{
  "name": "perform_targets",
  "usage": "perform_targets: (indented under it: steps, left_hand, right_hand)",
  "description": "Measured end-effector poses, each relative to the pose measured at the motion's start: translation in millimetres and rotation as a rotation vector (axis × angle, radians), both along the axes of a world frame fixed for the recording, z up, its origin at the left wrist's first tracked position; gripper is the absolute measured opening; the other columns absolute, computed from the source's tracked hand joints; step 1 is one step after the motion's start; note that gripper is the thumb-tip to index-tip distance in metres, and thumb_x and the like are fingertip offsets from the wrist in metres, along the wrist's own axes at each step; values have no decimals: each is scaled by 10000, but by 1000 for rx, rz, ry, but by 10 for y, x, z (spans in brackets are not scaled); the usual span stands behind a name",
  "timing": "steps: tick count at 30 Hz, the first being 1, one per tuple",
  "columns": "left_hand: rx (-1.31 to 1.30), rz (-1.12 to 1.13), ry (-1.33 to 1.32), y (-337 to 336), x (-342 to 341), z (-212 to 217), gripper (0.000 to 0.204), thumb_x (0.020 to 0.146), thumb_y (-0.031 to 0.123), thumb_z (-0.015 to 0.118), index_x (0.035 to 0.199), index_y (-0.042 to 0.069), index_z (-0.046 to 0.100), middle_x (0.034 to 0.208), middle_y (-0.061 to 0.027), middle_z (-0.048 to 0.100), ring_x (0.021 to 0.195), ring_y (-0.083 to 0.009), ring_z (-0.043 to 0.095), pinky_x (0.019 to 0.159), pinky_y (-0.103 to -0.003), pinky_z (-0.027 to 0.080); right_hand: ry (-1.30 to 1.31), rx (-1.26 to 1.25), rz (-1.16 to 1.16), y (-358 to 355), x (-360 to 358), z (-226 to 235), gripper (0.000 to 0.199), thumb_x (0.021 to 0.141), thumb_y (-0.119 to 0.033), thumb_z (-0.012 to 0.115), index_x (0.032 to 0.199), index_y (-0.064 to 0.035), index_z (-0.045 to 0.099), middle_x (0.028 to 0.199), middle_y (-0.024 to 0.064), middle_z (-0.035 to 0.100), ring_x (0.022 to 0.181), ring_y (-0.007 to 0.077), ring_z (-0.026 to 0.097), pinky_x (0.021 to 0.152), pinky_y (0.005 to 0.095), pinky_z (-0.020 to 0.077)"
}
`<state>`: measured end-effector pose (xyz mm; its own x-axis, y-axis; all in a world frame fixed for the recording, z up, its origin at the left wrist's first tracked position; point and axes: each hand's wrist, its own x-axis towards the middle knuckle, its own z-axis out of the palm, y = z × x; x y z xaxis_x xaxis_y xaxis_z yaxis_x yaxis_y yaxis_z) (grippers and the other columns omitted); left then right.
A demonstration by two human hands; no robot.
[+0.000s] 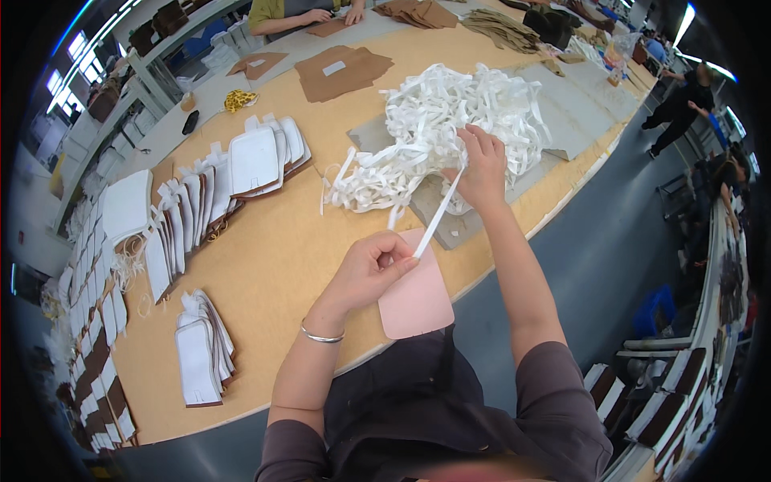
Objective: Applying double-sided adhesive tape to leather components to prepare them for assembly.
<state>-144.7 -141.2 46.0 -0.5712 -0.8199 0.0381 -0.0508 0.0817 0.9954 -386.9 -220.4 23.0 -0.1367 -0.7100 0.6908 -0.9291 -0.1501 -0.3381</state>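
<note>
On the table (265, 265), the left hand (365, 269) pinches a white strip (438, 215) over a pink panel (418, 297); it slants up-right to the right hand (482, 169), fingers seemingly closed on it, beside the tangled white pile (442, 120).

A small white rectangular label (334, 68) lies on a brown cut piece (341, 74) at the table's far side (its print unreadable); no packages, signs, screens

Fanned stacks of white cut pieces (241, 173) lie on the tan worktable (273, 265). Brown cut pieces (341, 72) lie farther back (a seated co-worker (297, 12) beyond).
</note>
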Motion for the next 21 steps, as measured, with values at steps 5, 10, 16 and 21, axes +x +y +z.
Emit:
perform_targets:
  steps: [5,10,16,21]
  left_hand:
    - [-80,253,-163,-149,255,-207,78,845,93,610,799,40,577,680,81,462,586,-5,342,523,-164,299]
    - [-337,435,-412,-342,399,81,114,830,93,613,925,37,585,750,20,501,642,-64,447,572,-209,380]
    - [-1044,568,-525,-348,-156,421,327,751,108,646,1072,95,584,1057,-112,484,811,-250,510,707,-348,442]
    - [-1012,454,-434,-499,-705,295,244,740,116,662,979,103,618,1008,-86,500,795,-234,517,677,-341,455]
  right_hand:
    - [0,89,7,369,-155,251,769,544,-216,813,1236,-198,477,1297,64,418,1180,319,364,950,444,332]
    - [63,222,-18,376,-521,113,514,595,-270,795,1059,-143,614,1251,61,458,1166,337,360,942,464,319]
    - [18,21,19,451,-291,-33,367,610,-261,786,913,-108,648,1115,37,524,1071,315,394,887,453,343]
    - [31,-23,30,608,-122,-26,348,592,-231,791,890,-123,647,1109,35,529,1078,313,393,879,454,341]
